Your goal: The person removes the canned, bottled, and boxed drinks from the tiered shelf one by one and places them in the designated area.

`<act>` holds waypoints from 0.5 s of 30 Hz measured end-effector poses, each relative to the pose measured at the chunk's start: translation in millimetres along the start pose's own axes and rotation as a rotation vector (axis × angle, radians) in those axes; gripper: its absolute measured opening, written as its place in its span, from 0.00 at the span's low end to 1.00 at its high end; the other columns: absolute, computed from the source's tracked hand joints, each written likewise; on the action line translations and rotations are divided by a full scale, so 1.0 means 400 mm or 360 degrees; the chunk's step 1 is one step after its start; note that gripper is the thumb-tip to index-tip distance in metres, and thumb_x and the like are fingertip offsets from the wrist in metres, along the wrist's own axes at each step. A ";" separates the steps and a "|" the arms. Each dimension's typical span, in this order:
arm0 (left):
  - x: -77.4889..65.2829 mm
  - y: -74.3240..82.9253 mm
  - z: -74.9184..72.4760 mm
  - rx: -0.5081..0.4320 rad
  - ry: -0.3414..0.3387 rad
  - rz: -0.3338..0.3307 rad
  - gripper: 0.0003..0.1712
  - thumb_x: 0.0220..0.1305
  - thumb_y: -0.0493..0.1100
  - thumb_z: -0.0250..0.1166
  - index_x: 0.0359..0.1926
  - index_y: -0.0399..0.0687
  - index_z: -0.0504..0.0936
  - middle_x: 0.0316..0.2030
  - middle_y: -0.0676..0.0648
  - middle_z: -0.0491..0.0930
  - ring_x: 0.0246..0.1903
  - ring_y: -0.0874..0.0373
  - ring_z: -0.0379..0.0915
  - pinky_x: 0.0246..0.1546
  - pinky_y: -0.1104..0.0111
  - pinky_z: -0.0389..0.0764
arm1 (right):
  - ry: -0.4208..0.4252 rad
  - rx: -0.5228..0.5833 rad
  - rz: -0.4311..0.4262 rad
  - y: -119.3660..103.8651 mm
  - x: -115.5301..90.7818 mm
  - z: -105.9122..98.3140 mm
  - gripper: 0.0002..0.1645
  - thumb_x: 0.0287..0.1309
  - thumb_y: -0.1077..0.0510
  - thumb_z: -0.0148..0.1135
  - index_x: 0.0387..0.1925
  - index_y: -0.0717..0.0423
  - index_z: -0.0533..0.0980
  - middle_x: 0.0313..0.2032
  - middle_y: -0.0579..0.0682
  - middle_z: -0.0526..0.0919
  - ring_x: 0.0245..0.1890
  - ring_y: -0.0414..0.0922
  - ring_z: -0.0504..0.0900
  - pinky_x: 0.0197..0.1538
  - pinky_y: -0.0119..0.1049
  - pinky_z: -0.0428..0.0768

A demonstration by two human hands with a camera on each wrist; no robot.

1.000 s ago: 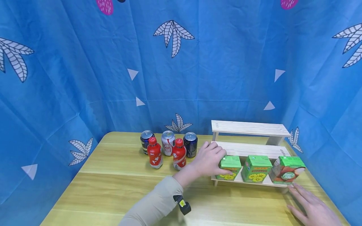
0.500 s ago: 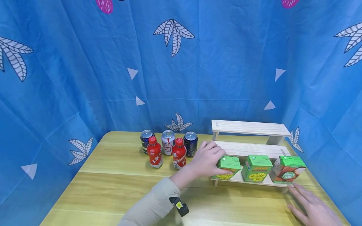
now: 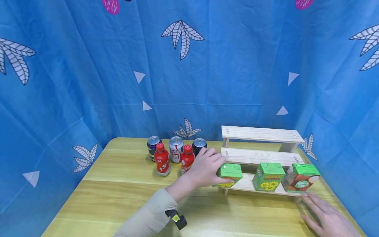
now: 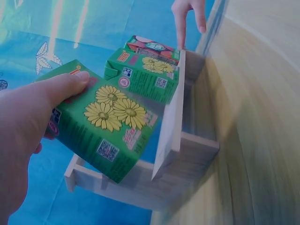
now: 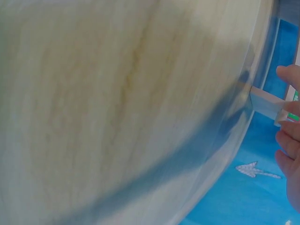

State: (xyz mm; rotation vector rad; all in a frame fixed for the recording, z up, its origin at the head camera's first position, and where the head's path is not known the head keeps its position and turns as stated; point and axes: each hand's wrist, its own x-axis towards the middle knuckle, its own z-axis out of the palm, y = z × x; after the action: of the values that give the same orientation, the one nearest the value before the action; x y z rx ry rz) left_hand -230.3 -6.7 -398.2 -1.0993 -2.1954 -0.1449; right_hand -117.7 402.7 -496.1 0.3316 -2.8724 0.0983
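Note:
My left hand (image 3: pixel 205 168) grips a green drink carton (image 4: pixel 105 124) with yellow chrysanthemums on its front, thumb across the face. The carton is tilted and overhangs the left end of the lowest step of a wooden three-step rack (image 3: pixel 248 183). Two more cartons stand on that step: a matching chrysanthemum carton (image 3: pixel 268 177) in the middle and a green and brown carton (image 3: pixel 301 178) at the right end. At the rack's front right corner lies my right hand (image 3: pixel 329 215), fingers extended, fingertips right at the wood; the right wrist view shows only part of it.
Left of the rack stand two red bottles (image 3: pixel 162 160) and several cans (image 3: pixel 176 149), the rightmost partly hidden behind my left hand. The rack's upper steps (image 3: pixel 262 134) rise behind the cartons. A blue curtain (image 3: pixel 189 82) surrounds the wooden table (image 3: pixel 118 197).
My left hand has moved left with the chrysanthemum carton, leaving a wider gap beside the middle carton. The right hand and the other cartons have stayed in place.

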 end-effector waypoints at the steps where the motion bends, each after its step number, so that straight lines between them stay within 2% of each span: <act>1: -0.005 -0.003 -0.006 0.0003 -0.0009 -0.0006 0.34 0.46 0.79 0.63 0.42 0.61 0.79 0.37 0.62 0.81 0.40 0.62 0.66 0.44 0.67 0.66 | -0.0001 0.0000 -0.0001 0.000 0.000 0.000 0.43 0.44 0.45 0.75 0.57 0.66 0.74 0.56 0.68 0.74 0.53 0.65 0.75 0.52 0.60 0.74; 5: -0.023 -0.015 -0.029 0.0015 -0.0015 -0.0017 0.33 0.46 0.78 0.63 0.39 0.60 0.78 0.37 0.62 0.80 0.42 0.62 0.66 0.45 0.66 0.66 | 0.0007 -0.0001 -0.0010 0.001 0.000 0.001 0.43 0.43 0.45 0.76 0.57 0.66 0.74 0.56 0.68 0.74 0.52 0.65 0.75 0.52 0.59 0.75; 9: -0.041 -0.029 -0.048 0.0030 0.0045 -0.0010 0.32 0.45 0.78 0.65 0.33 0.59 0.75 0.36 0.62 0.80 0.41 0.61 0.67 0.44 0.66 0.66 | -0.0024 -0.0002 0.0000 0.001 0.001 -0.001 0.43 0.45 0.44 0.75 0.57 0.66 0.74 0.57 0.68 0.74 0.53 0.65 0.75 0.53 0.60 0.74; 15: -0.068 -0.048 -0.077 0.0048 0.0078 -0.0022 0.31 0.44 0.77 0.66 0.35 0.59 0.76 0.34 0.61 0.80 0.40 0.61 0.68 0.44 0.66 0.67 | -0.0059 -0.0007 0.0011 -0.002 0.004 -0.007 0.43 0.46 0.43 0.74 0.58 0.66 0.73 0.58 0.69 0.73 0.54 0.66 0.75 0.53 0.60 0.74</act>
State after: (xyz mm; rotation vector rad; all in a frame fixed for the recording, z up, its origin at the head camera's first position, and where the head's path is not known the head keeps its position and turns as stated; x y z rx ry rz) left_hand -217.5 -48.8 -387.4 -1.0533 -2.1554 -0.1425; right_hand -118.4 401.8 -493.1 0.3257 -2.9103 0.0881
